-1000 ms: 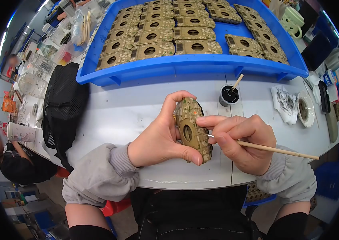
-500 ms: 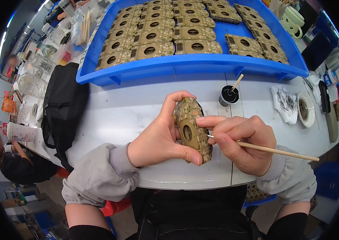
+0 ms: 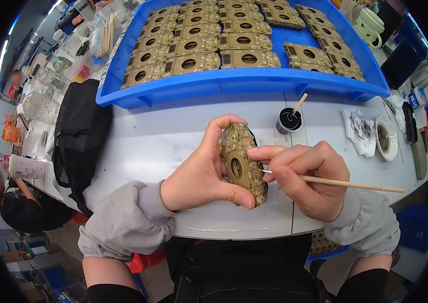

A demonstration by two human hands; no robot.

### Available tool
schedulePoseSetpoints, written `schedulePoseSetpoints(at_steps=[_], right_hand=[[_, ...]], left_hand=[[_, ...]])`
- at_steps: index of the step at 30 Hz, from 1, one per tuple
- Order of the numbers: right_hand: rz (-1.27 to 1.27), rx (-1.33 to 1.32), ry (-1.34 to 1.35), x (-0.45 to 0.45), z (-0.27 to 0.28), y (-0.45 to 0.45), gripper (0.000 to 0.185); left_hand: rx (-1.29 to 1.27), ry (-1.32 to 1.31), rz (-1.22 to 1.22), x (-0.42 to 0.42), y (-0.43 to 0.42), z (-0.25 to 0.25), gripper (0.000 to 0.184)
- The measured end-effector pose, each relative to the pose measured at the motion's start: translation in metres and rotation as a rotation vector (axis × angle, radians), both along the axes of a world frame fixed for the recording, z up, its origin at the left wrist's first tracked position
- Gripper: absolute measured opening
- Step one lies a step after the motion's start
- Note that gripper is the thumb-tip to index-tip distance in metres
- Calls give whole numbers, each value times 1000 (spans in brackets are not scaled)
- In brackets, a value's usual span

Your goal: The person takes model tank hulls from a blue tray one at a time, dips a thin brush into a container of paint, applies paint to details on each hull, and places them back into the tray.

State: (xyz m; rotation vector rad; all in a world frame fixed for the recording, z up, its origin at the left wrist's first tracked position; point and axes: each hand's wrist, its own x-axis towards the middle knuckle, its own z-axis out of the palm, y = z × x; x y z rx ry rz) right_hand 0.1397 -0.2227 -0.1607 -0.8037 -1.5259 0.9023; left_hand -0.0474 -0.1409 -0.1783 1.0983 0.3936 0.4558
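My left hand (image 3: 199, 174) grips a camouflage-patterned model tank hull (image 3: 239, 156) by its ends, tilted up above the table. A round hole in its top side faces me. My right hand (image 3: 310, 177) pinches a thin paintbrush (image 3: 355, 185) with a pale wooden handle. Its tip meets the hull's right side, just beside the round hole. Part of the right fingers rests against the hull's edge. Beyond the right hand stands a small cup of black paint (image 3: 290, 121) with a wooden stick (image 3: 300, 103) leaning in it.
A blue tray (image 3: 244, 81) holding rows of similar hulls spans the back of the white table (image 3: 143, 146). A black mesh bag (image 3: 82, 136) lies left. On the right are a stained tissue (image 3: 359, 132) and a white oval dish (image 3: 387, 139). Another person (image 3: 22, 202) sits far left.
The paintbrush handle's far end has risen slightly, and the right fingers have shifted a little. My left hand and the hull look nearly still.
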Motion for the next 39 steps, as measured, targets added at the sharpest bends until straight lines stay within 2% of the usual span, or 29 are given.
schedulePoseSetpoints(at_steps=[8,14,19,23,28,33,39], right_hand=[[-25,-218,261,5,5,5,12],[-118,-100,406,26,11,18,12],[-264,-29,492,41,11,30,17],[-301,-52,482,43,8,34,17],[-310,-53,461,39,11,30,17],[-319,-97,376,42,7,28,18],[-348,-98,358,38,8,30,19]], left_hand=[[-37,-16,-16,-1,0,4,101],[55,-65,46,3,-6,11,101],[-39,70,92,-7,1,19,93],[388,158,58,-12,13,8,82],[435,101,200,-11,5,17,77],[360,-37,395,-7,-1,22,74],[158,-20,393,-11,7,17,75]])
